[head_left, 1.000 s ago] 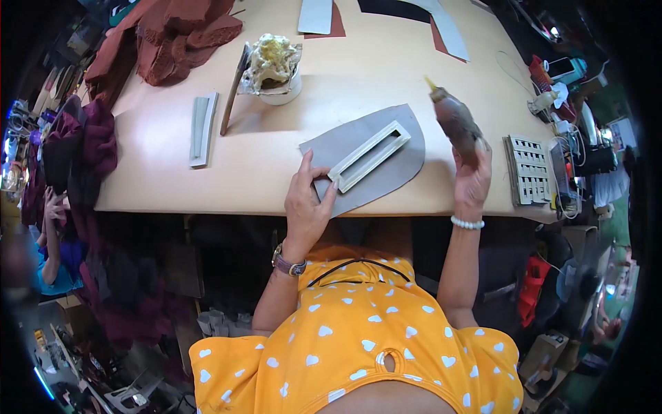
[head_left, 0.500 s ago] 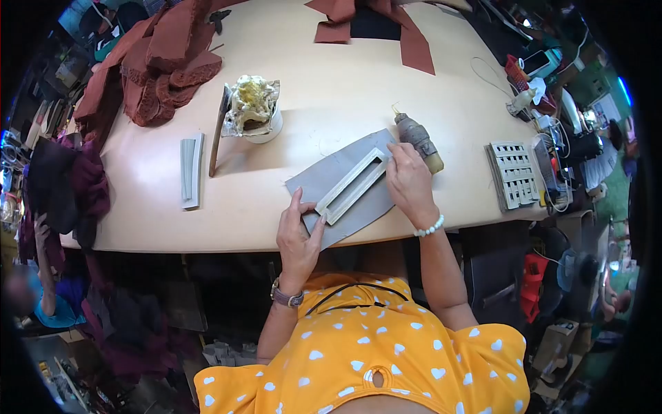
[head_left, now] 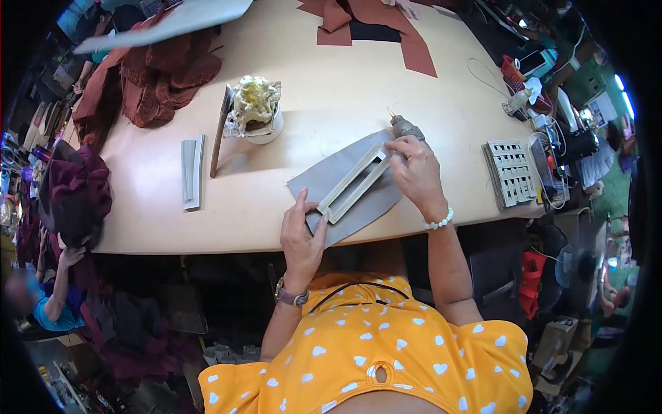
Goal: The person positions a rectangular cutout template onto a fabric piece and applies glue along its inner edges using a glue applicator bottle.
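Over a grey sheet (head_left: pixel 365 200) of leather-like material lies a pale, narrow rectangular frame (head_left: pixel 355 186) with a long slot. My left hand (head_left: pixel 301 231) has its thumb and fingers closed around the frame's near left end. At the far right end, my right hand (head_left: pixel 418 172) pinches the frame's edge; its fingertips are partly hidden. Just beyond that hand, a dark-wrapped bottle (head_left: pixel 405 127) with a thin pointed tip lies on the table, partly covered by the hand.
On the table (head_left: pixel 331 83) stand a white tub (head_left: pixel 265 132) with a crusted top and a stick (head_left: pixel 218 138), grey strips (head_left: pixel 193 172) and a stack of slotted pieces (head_left: pixel 510 174). Red-brown material (head_left: pixel 155 83) lies far left. Another person's hand (head_left: pixel 72 257) is at left.
My right hand has shifted slightly right, and the frame's far end looks more tilted. A pale sheet has entered at the top left, and another person's hand shows at the top.
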Demonstrator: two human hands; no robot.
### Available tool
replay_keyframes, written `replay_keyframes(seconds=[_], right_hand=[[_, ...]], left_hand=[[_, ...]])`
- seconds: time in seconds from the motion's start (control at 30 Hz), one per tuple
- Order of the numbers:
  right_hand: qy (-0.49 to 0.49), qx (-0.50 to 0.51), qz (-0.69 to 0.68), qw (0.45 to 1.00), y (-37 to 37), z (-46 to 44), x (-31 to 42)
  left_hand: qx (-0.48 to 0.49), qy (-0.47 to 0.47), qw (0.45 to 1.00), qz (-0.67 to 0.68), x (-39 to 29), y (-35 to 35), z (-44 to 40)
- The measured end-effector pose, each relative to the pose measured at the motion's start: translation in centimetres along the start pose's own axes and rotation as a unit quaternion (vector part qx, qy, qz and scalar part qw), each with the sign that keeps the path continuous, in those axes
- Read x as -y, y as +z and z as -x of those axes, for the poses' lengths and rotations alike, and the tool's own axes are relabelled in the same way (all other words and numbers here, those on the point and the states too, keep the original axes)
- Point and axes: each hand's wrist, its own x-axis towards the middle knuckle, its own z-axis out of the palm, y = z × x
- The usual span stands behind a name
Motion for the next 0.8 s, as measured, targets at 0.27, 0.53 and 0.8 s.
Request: replay_keyframes(seconds=[0.27,0.53,0.8], right_hand=[[-0.001,0.012,0.034,0.999,-0.2,0.3,0.6],[-0.019,-0.015,0.046,0.999,0.2,0.5,0.5],[0.120,0.023,-0.220,0.968,-1.5,-0.8,0.1]], left_hand=[[-0.001,0.003,1.000,-0.004,-0.2,0.0,0.0],[-0.006,0.000,1.000,0.009,-0.3,0.0,-0.1],[-0.003,-0.031,0.999,0.031,0.4,0.5,0.3]])
